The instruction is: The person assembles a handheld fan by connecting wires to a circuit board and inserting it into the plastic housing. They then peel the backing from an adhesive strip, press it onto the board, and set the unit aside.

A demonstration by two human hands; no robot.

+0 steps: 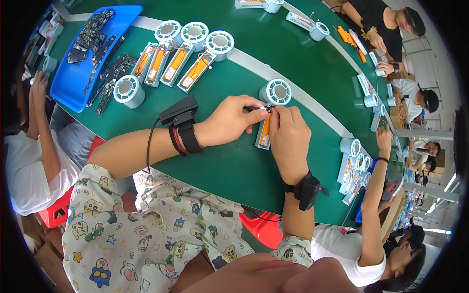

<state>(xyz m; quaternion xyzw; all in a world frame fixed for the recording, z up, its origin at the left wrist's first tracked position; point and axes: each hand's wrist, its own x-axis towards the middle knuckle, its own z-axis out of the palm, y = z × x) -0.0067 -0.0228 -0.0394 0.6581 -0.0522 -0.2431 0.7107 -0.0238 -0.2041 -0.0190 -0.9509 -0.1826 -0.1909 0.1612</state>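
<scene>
In front of me lies a light-blue handheld fan body (pixel 279 92), its round grille head pointing away. Its open handle (pixel 264 134) comes toward me with an orange battery inside. Both hands meet where head and handle join. My left hand (pixel 232 119) is closed in a pinch there, near a tiny white and dark part (pixel 266 108). From the right, my right hand (pixel 292 134) pinches at the same spot, its fingers partly covering the handle. What exactly sits between the fingertips is too small and hidden to name.
Several similar fans with orange batteries (pixel 195 71) and red wires stand at the upper left, beside another fan head (pixel 129 91). A blue tray (pixel 68 88) holds dark circuit boards (pixel 93 36); more boards (pixel 117 71) lie next to it. Co-workers sit on both sides and across.
</scene>
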